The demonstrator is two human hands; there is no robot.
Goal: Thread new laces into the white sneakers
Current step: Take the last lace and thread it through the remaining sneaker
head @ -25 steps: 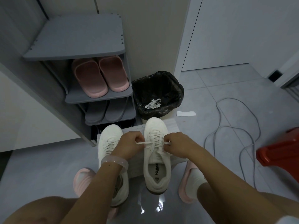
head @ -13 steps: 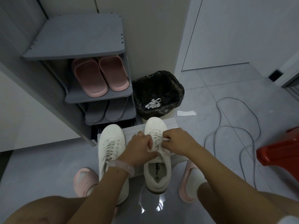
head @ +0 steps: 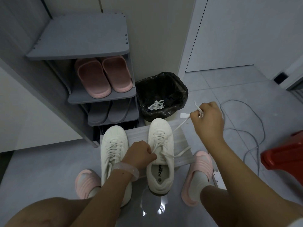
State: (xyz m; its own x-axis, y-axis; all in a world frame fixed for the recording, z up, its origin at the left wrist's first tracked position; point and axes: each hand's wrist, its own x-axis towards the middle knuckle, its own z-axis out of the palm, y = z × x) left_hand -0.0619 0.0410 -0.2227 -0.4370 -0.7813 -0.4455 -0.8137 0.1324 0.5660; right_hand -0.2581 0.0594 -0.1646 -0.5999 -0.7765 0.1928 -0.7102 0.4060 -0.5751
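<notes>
The white sneakers look like smooth, matt leather or imitation leather, with a flat woven cloth lace. They rest on a ribbed, pale foam-like sheet. The floor tiles are glossy and mirror a light. The bin liner is thin, crinkled, shiny black plastic. The pink slippers appear soft, matt rubber. The bracelet is translucent, glassy-looking.
</notes>
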